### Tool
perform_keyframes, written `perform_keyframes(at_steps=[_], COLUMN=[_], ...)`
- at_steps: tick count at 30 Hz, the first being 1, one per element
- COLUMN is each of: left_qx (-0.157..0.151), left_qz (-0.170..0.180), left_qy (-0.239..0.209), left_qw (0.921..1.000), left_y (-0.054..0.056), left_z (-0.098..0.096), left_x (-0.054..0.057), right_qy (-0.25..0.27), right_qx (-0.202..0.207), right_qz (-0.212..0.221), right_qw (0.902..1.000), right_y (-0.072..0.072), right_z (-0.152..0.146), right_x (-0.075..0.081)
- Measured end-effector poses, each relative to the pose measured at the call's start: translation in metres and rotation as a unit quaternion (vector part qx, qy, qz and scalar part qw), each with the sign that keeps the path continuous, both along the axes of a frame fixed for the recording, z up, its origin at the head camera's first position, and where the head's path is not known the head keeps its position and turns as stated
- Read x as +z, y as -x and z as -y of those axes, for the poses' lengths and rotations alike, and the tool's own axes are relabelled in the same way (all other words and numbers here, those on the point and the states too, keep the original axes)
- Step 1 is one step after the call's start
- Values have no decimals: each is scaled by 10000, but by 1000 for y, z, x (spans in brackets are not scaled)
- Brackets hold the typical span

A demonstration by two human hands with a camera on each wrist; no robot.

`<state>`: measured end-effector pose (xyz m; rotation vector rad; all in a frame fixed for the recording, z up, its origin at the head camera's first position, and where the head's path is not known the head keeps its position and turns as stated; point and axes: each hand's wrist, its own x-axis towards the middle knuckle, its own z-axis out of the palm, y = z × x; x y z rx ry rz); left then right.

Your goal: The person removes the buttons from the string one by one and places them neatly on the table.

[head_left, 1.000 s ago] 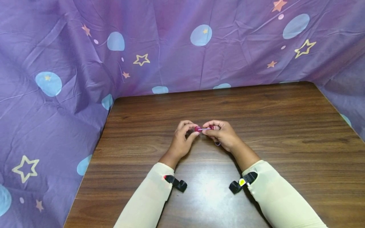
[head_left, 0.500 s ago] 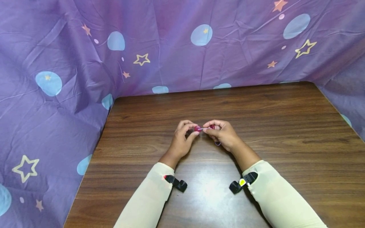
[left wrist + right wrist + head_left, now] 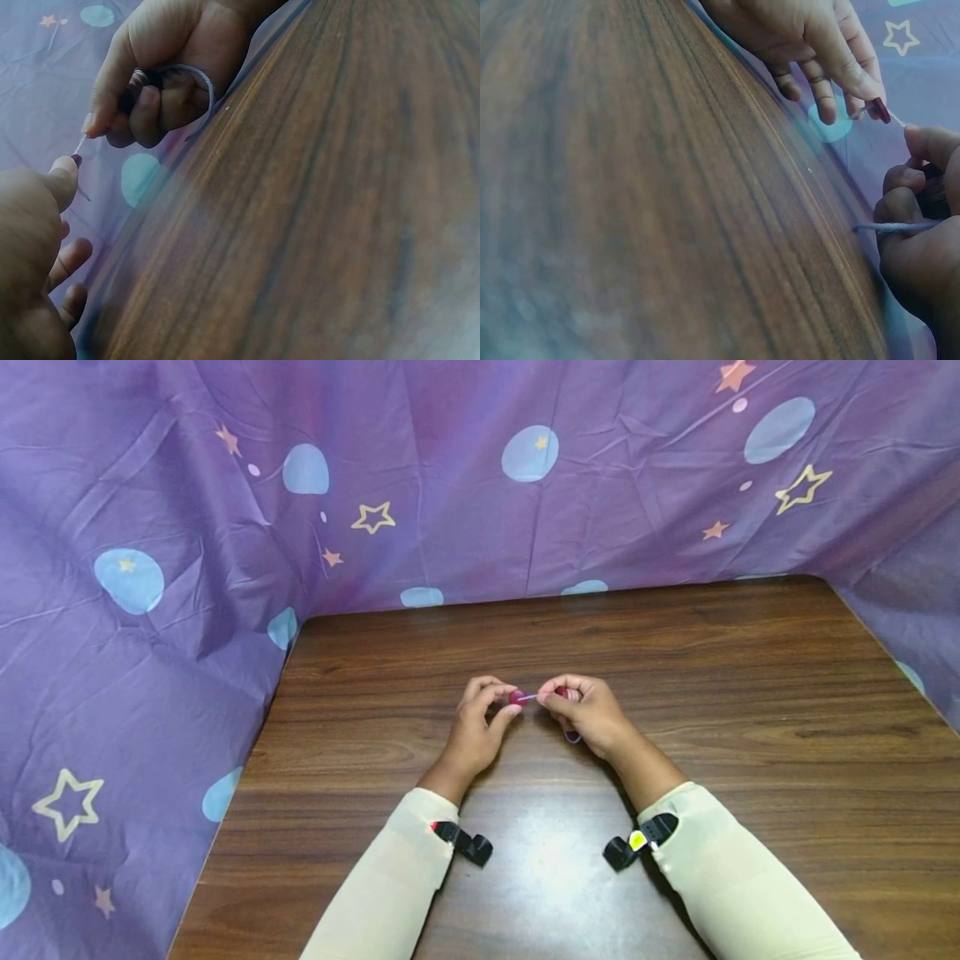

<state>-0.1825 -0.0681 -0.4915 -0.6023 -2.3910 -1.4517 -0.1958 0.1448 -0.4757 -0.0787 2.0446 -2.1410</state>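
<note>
My left hand [image 3: 476, 727] pinches a small dark red disc [image 3: 516, 697] between thumb and fingertips, above the table. A pale lilac cord [image 3: 528, 697] runs from the disc to my right hand [image 3: 596, 714], whose thumb and forefinger pinch it. In the right wrist view, a short cord end shows on the far side of the red disc [image 3: 882, 110]. Curled in my right palm is another dark red piece [image 3: 561, 692] with pale stripes, mostly hidden by the fingers. A loop of cord [image 3: 208, 84] hangs out below that hand in the left wrist view.
The brown wood-grain table [image 3: 375, 860] spreads under both arms. A purple curtain [image 3: 450, 510] printed with stars and blue spots hangs behind its far edge and along its left side. Black camera straps [image 3: 465, 842] sit on both cream sleeves.
My right hand has moved slightly to the right and the disc a little left, so the gap between my fingertips is wider. The cord still spans it.
</note>
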Motion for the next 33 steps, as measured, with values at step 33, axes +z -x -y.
perform_keyframes(at_steps=[33], left_qx=[1713], left_qz=[735], left_qy=[271], left_qw=[9821], left_y=[-1], left_z=[2], left_x=[5], right_qy=[385], right_qx=[-300], right_qz=[99], right_qw=[9988], right_y=[3], right_z=[-1], right_x=[0])
